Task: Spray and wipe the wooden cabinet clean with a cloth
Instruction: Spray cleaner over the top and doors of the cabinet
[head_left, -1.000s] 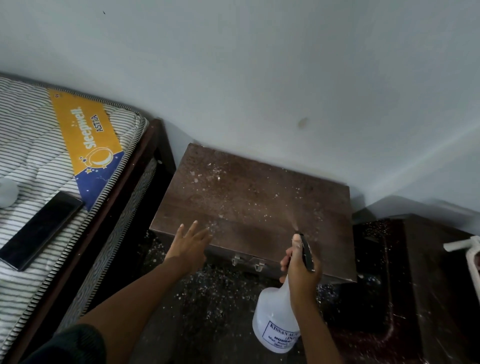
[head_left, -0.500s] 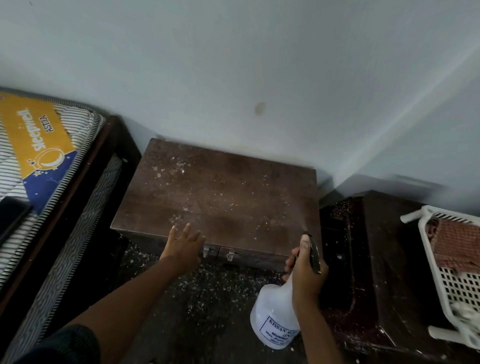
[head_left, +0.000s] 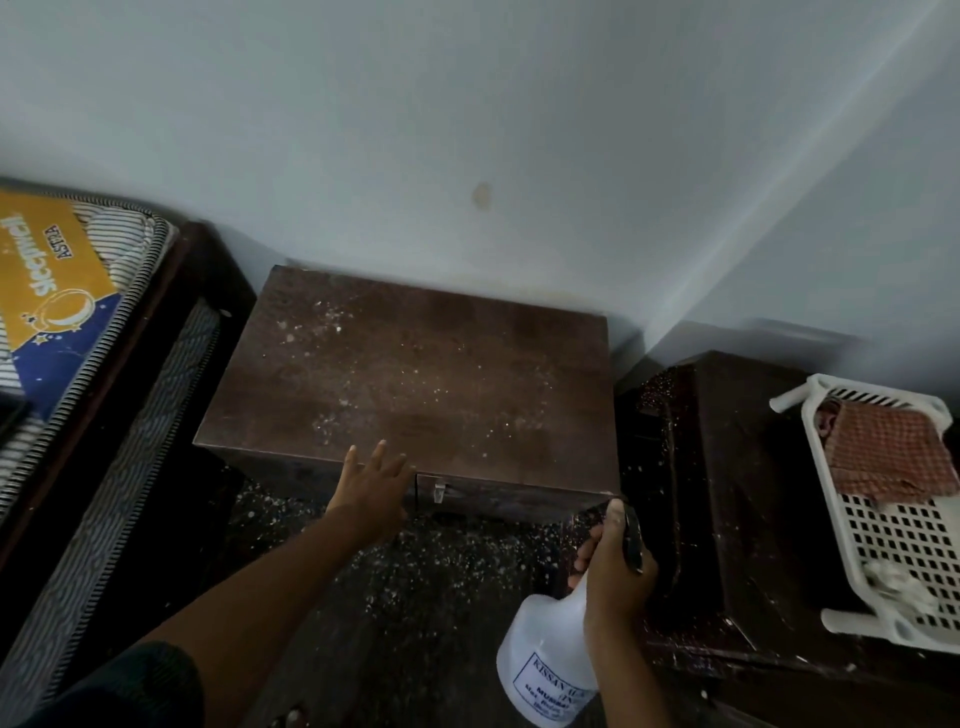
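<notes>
Left of the dark brown wooden cabinet (head_left: 415, 374) lies a striped mattress with a yellow and blue label (head_left: 62, 291); spray drifting that way would wet its fabric. The cabinet itself stands against the wall, its flat top flecked with pale specks and dust; too much liquid could turn that grit into a smear, or run over the front edge onto the speckled dark floor (head_left: 426, 577) before the cabinet. The left hand (head_left: 371, 486) is at the cabinet's front edge, fingers straight and spread, holding nothing; whether it touches the wood cannot be told; placed there, it may catch the mist. The right hand (head_left: 615, 571), off the cabinet's front right corner, has its fingers curled round the neck of a white translucent plastic spray bottle (head_left: 545, 670), thumb up by the black nozzle; aimed from that corner, the spray may miss the top and hit the dark wooden unit (head_left: 727, 467) right of the cabinet. Further right of the cabinet, a red checked cloth (head_left: 883, 452) lies in a white perforated plastic basket (head_left: 904, 551), in neither hand; the liquid might dry before wiping begins.
</notes>
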